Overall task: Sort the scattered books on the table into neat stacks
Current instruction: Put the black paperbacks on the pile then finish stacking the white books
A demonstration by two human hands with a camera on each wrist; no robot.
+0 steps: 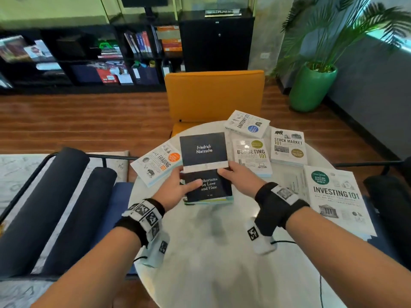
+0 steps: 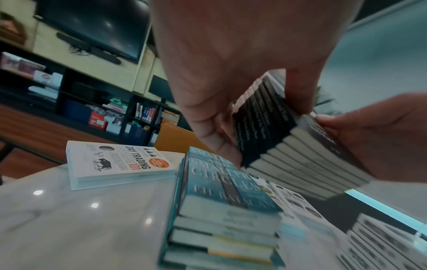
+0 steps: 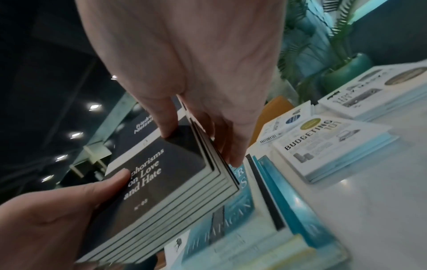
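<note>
On the white desk (image 1: 222, 252), the head view shows one black Nietzsche book; the wrist views reveal a bundle of thin black books (image 3: 161, 182) above a teal-covered stack (image 2: 219, 210). Left hand (image 1: 178, 187) grasps its 9 o'clock edge, right hand (image 1: 240, 176) the 3 o'clock edge, thumbs on top.

Day Trading book (image 1: 155, 164) left of stack (image 1: 208, 200), Budgeting book (image 1: 252, 156) right

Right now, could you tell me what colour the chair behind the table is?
Orange-yellow; the chair shows best in the head view.
</note>
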